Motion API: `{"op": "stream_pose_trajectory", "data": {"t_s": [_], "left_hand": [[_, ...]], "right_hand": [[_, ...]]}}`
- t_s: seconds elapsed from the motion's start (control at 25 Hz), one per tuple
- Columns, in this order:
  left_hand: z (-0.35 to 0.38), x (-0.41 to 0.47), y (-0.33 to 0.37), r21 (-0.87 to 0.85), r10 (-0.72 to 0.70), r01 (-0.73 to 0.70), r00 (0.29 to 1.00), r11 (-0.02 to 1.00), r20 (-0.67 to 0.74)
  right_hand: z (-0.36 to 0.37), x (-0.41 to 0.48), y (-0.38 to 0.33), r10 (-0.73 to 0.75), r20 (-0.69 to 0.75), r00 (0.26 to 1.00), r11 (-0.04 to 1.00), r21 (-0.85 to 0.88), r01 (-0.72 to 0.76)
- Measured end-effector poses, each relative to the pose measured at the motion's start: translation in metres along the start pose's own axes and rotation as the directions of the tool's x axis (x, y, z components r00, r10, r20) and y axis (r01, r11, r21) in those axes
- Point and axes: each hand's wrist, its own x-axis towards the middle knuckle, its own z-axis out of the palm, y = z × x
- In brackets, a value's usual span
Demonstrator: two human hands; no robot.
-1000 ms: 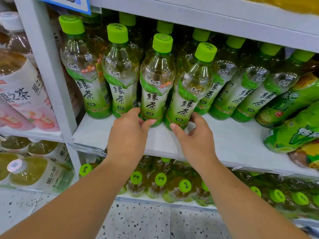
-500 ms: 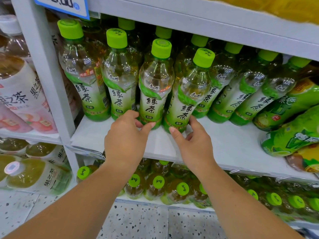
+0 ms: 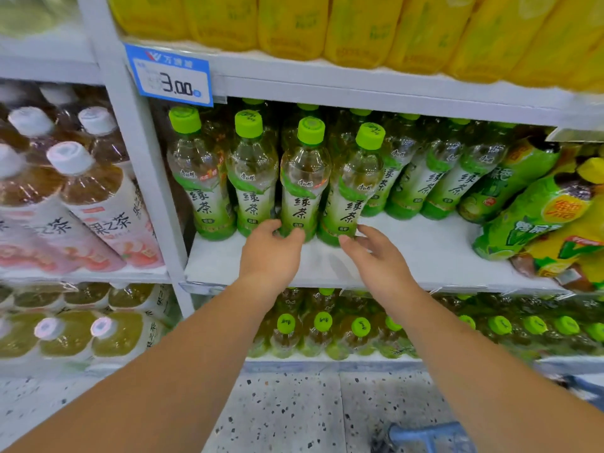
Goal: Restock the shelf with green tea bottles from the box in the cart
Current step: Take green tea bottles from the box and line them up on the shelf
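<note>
Right hand [image 3: 376,256] has released the clear plastic, green-capped tea bottle [image 3: 354,191] at twelve o'clock, fingers spread. Left hand [image 3: 269,253] still pinches the neighbouring bottle [image 3: 304,184] on the white shelf [image 3: 425,256]. Placement appears nearly complete.

blue price tag [image 3: 170,75], yellow bottles [image 3: 294,24] above, white-capped bottles [image 3: 94,197] left
</note>
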Motion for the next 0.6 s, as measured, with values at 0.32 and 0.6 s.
{"op": "stream_pose_trajectory", "data": {"t_s": [0.32, 0.6], "left_hand": [[-0.045, -0.072, 0.013, 0.134, -0.147, 0.111, 0.944, 0.985, 0.296], [-0.063, -0.164, 0.025, 0.269, -0.03, -0.108, 0.885, 0.957, 0.465]], "right_hand": [[-0.021, -0.096, -0.02, 0.197, 0.076, 0.977, 0.98, -0.027, -0.195], [-0.061, -0.207, -0.027, 0.283, 0.03, 0.959, 0.959, -0.026, -0.283]]}}
